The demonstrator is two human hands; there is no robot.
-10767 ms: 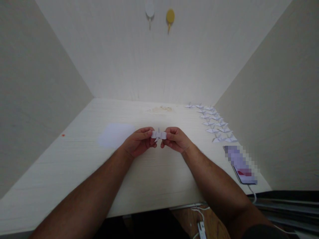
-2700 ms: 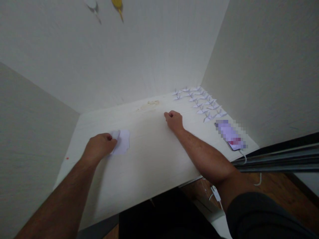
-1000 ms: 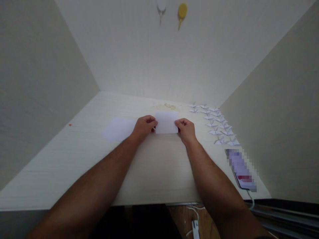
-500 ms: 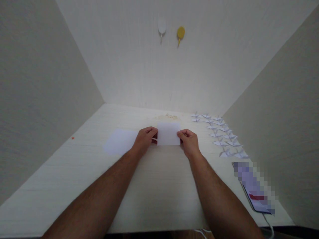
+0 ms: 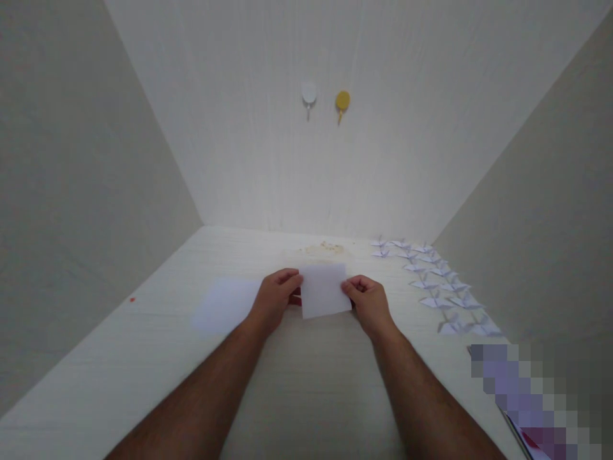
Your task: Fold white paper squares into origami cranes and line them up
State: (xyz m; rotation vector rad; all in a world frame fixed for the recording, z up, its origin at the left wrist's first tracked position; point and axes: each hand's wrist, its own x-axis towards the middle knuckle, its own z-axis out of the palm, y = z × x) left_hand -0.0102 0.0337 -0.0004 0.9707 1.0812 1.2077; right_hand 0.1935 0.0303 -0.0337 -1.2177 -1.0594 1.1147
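A small white sheet of paper (image 5: 324,291) is held up above the table between my two hands. My left hand (image 5: 280,294) pinches its left edge, thumb in front and fingers behind. On the opposite edge, my right hand (image 5: 370,299) grips the sheet in the same way, its fingertips partly hidden behind the paper. The sheet looks flat and slightly tilted. More white paper (image 5: 223,303) lies on the table to the left, partly covered by my left hand and forearm.
Several folded white paper cranes (image 5: 433,300) stand in rows at the table's right side. A phone (image 5: 512,396), partly blurred out, lies nearer on the right. Two hooks, one white (image 5: 309,94) and one yellow (image 5: 342,100), are fixed to the back wall. Walls enclose the table (image 5: 306,383).
My view has tilted upward, so everything sits lower in the picture. Both hands keep hold of the paper, which has turned a little, its lower right corner now higher than its lower left.
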